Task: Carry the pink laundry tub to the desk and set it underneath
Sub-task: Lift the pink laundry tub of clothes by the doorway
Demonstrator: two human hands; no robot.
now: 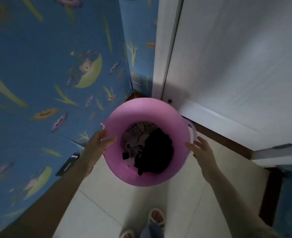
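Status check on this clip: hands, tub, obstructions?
Left hand and right hand open, at opposite sides of the rim, no grip yet. Pink laundry tub on the floor in the corner, clothes inside. White door close behind.

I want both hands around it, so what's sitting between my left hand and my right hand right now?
In the head view, the pink laundry tub with clothes inside lies between the left hand and right hand.
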